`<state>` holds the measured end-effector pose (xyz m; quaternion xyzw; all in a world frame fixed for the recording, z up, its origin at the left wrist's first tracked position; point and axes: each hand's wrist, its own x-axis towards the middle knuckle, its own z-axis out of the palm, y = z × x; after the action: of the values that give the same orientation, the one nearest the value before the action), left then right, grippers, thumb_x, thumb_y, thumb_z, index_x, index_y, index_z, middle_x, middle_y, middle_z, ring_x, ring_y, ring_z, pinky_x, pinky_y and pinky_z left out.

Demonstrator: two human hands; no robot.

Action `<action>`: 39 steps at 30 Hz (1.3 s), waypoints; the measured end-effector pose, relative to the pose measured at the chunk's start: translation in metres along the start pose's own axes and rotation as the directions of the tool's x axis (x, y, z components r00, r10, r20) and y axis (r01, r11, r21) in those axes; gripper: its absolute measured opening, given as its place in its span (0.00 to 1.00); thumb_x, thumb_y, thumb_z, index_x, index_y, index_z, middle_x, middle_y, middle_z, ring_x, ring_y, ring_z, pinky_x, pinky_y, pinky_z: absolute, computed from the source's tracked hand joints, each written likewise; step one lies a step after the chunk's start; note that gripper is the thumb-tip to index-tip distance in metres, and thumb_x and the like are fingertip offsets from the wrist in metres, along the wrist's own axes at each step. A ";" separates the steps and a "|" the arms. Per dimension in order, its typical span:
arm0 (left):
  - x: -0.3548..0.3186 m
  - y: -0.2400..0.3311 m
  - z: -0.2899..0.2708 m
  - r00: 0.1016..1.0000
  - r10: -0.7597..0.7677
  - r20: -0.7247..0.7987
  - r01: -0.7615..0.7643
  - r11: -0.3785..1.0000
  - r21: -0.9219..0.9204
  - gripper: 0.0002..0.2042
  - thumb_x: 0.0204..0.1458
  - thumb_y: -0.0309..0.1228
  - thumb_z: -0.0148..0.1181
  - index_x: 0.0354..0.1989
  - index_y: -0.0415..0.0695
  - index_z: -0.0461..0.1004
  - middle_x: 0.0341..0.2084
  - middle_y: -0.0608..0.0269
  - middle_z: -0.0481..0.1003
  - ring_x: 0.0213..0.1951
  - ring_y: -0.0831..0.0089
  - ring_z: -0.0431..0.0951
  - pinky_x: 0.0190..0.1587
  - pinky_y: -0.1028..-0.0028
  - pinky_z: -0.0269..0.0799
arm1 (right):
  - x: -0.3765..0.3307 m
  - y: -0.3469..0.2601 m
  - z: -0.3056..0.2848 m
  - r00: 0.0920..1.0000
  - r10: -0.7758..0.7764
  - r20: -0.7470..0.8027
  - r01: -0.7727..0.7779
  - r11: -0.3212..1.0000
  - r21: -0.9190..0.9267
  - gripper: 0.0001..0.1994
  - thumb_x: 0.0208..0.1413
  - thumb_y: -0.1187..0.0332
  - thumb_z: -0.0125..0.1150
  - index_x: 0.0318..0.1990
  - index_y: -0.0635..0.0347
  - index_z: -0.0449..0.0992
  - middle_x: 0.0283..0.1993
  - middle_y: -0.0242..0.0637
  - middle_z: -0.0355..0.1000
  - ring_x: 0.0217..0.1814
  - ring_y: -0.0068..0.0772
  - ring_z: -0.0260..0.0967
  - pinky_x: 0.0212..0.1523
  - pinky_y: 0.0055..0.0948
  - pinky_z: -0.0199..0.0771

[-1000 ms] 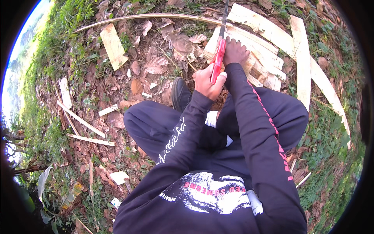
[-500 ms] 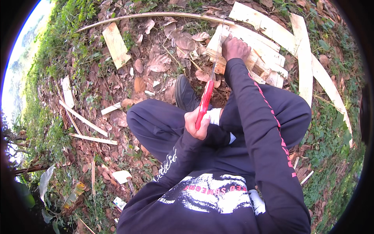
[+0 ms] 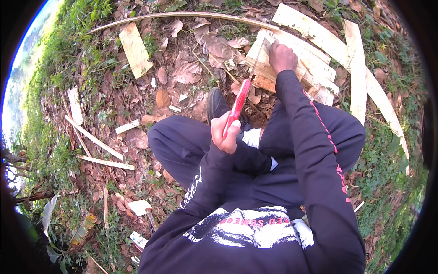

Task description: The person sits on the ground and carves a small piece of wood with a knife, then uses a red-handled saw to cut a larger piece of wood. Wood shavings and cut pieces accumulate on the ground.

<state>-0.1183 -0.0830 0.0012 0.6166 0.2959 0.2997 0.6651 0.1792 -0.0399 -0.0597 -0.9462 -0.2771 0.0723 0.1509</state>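
My left hand is closed around the red handle of a narrow-bladed saw. The thin blade slants up and away, seen nearly edge-on, so its teeth cannot be made out. Its far part lies over the left end of a pale wooden board on top of a stack. Just right of the blade, my right hand bears down on that board with curled fingers. Its fingertips are hidden beneath the hand. Under the top board, several more boards lie in a loose pile.
Long curved-looking planks lie beyond and right of the stack, with another plank across one. A thin strip stretches along the far side. A short board and several offcuts lie on leaf litter at left. My folded legs are close.
My left hand and the saw handle have moved slightly away and left, and the handle is more tilted. My right hand has shifted a little to the right and nearer on the board.
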 end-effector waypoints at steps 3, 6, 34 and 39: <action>-0.010 0.009 0.021 0.995 0.082 -0.058 -0.075 0.991 0.111 0.10 0.52 0.30 0.53 0.25 0.36 0.70 0.11 0.63 0.64 0.12 0.71 0.64 0.20 0.70 0.58 | -0.009 0.021 -0.003 0.991 -0.116 -0.063 0.113 0.992 -0.056 0.30 0.66 0.46 0.37 0.34 0.59 0.83 0.31 0.52 0.79 0.38 0.56 0.78 0.50 0.53 0.71; -0.017 0.011 0.028 0.990 0.107 -0.096 -0.091 0.983 0.157 0.11 0.52 0.31 0.51 0.23 0.36 0.68 0.11 0.62 0.64 0.13 0.70 0.66 0.20 0.69 0.58 | -0.037 0.023 -0.012 0.975 -0.220 0.011 0.221 0.975 -0.039 0.34 0.63 0.40 0.44 0.58 0.64 0.72 0.58 0.53 0.71 0.61 0.51 0.68 0.63 0.54 0.60; -0.027 0.016 0.043 0.999 0.048 -0.023 -0.042 0.974 0.224 0.10 0.52 0.32 0.53 0.29 0.35 0.70 0.13 0.60 0.68 0.15 0.67 0.72 0.22 0.70 0.65 | -0.051 0.022 -0.034 0.952 -0.291 0.096 0.306 0.891 -0.335 0.52 0.34 0.39 0.77 0.66 0.55 0.61 0.51 0.45 0.70 0.59 0.43 0.67 0.58 0.52 0.66; -0.018 0.011 0.049 0.994 0.089 -0.065 -0.073 0.974 0.214 0.12 0.51 0.34 0.53 0.28 0.36 0.70 0.14 0.63 0.66 0.16 0.71 0.67 0.23 0.71 0.61 | -0.051 0.018 -0.027 0.955 -0.267 0.131 0.296 0.902 -0.315 0.49 0.42 0.38 0.71 0.68 0.55 0.59 0.60 0.48 0.66 0.65 0.46 0.63 0.64 0.58 0.58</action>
<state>-0.0931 -0.1276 0.0159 0.6837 0.3249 0.3160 0.5719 0.1512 -0.0886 -0.0371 -0.9040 -0.4253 0.0423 -0.0131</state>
